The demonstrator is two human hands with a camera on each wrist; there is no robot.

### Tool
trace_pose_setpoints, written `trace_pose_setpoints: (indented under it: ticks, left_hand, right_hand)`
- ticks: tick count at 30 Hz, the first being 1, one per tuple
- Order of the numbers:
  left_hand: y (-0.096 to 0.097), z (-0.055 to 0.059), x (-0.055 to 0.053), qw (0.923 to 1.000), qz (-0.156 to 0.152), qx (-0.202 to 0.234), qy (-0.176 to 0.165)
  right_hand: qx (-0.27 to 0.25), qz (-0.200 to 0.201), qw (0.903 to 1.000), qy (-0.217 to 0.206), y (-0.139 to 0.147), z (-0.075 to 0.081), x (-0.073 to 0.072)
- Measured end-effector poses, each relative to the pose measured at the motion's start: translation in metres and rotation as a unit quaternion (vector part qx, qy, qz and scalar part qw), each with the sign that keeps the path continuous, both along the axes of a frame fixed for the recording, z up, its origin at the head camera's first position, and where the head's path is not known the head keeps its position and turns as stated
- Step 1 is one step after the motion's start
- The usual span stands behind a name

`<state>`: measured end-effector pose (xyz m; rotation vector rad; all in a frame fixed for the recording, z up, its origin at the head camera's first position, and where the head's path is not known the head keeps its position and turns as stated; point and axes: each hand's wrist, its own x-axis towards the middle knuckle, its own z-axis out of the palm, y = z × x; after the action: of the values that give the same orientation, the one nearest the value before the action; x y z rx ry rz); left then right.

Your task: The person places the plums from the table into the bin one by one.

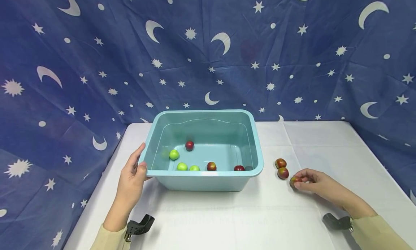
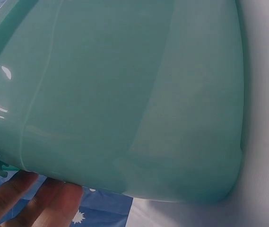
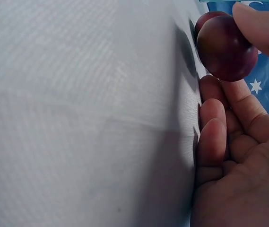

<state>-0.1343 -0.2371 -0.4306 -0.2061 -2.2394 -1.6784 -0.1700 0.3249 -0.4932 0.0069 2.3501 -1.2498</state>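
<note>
My left hand grips the left rim of a light blue plastic tub, thumb near its front corner. In the left wrist view, fingers lie against the tub's side. Over on the right, thumb and fingers of my right hand pinch a reddish plum low over the white tabletop. The right wrist view shows that plum between the thumb and a fingertip, the other fingers curled beside the cloth. Two more plums lie close together between this hand and the tub.
Inside the tub are three green fruits and three dark red ones, spread over its floor. A white cloth covers the table. Behind and to the sides hangs a blue curtain with moons and stars.
</note>
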Motion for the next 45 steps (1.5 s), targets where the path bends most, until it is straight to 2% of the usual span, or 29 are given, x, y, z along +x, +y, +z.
trace_pose_setpoints:
  ticks: [6, 13, 21, 32, 45]
  left_hand:
    - [0.001, -0.001, -0.001, 1.0000, -0.002, -0.002, -0.002]
    - [0.002, -0.002, -0.001, 0.9999, -0.007, -0.004, -0.008]
    - [0.002, -0.001, 0.001, 1.0000, -0.002, -0.004, -0.009]
    - [0.002, 0.000, 0.001, 0.9999, 0.003, -0.009, -0.011]
    - [0.005, 0.003, 0.004, 1.0000, 0.003, -0.003, -0.005]
  right_hand:
    - [0.019, -0.006, 0.9998, 0.004, 0.000, 0.005, -0.002]
    - [0.010, -0.017, 0.9990, 0.041, 0.002, 0.016, -0.007]
    - [0.000, -0.013, 0.9943, 0.106, -0.006, 0.042, -0.010]
    - [0.010, -0.024, 0.9880, 0.152, -0.026, 0.066, -0.020]
    - [0.023, -0.024, 0.9854, 0.167, -0.035, 0.083, -0.023]
